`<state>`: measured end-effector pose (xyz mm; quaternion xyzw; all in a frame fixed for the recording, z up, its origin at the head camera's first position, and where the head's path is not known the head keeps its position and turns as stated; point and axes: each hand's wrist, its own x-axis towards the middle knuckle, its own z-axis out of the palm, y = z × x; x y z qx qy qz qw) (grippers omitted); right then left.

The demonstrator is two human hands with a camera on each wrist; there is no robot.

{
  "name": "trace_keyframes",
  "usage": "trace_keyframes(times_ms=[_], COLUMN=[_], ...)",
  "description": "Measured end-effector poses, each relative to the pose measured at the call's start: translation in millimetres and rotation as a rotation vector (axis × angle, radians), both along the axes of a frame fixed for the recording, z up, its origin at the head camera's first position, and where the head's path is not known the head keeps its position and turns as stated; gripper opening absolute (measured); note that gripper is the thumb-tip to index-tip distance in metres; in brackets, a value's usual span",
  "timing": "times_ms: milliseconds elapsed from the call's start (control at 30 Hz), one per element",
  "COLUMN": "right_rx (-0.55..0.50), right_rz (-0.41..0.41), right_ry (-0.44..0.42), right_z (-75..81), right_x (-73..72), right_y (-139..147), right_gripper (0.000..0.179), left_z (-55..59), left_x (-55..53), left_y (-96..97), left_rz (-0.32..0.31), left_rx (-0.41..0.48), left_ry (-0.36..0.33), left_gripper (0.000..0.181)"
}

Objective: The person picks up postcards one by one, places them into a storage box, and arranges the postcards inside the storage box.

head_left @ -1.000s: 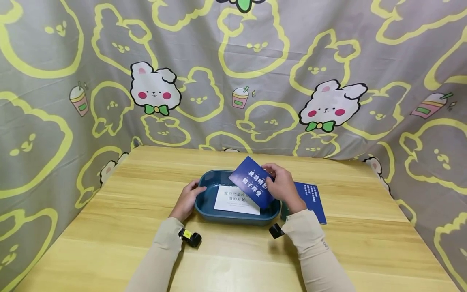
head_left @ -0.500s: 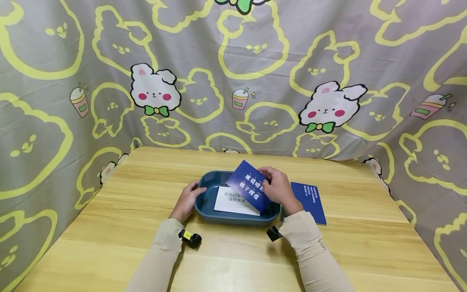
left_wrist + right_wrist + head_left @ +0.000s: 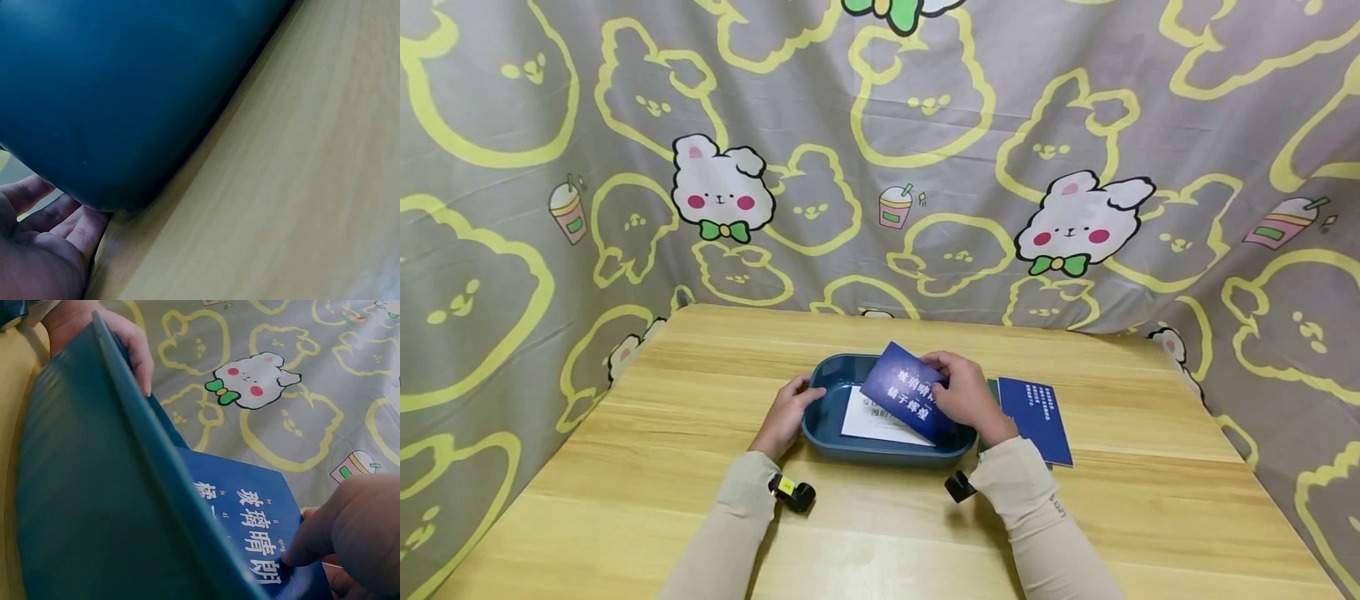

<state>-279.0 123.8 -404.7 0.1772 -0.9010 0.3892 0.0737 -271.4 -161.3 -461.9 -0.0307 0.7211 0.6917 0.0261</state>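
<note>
right now, as i look across the table [image 3: 625, 483], the person's right hand [image 3: 964, 393] has a blue card [image 3: 897, 390] pinched at its right edge, thumb over the printed face and the other fingers behind it. the card is over the right part of a dark teal tray [image 3: 829, 412], slanted, with one corner pointing to the far side and white writing turned up. from here i can't tell whether its low edge touches anything inside.

the left hand [image 3: 786, 415] grasps the tray's left end, thumb hooked over the rim and fingers round the outside; the left wrist view shows fingertips against the underside of that end. the tray sits on the wood.

inside it lies a white card [image 3: 867, 423] with dark writing, partly covered from my side by the blue one. just right of the tray, a second blue card [image 3: 1039, 423] rests on the table, with something dark green peeking out at its left side. both arms wear beige sleeves [image 3: 1026, 492], and a grey curtain [image 3: 820, 83] with yellow outlines and white bunny faces hangs at the far side.
</note>
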Motion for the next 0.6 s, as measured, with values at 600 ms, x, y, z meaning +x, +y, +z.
trace_keyframes(times_ms=[600], right_rx=[0.049], right_rz=[0.106], right_ry=[0.062], right_z=[-7.5], right_x=[3.5], right_y=[-11.5], right_gripper=[0.033], left_z=[0.5], left_x=[0.2], left_y=[1.2], left_rz=[0.004], left_rx=[0.028], left_ry=[0.02], left_gripper=[0.039])
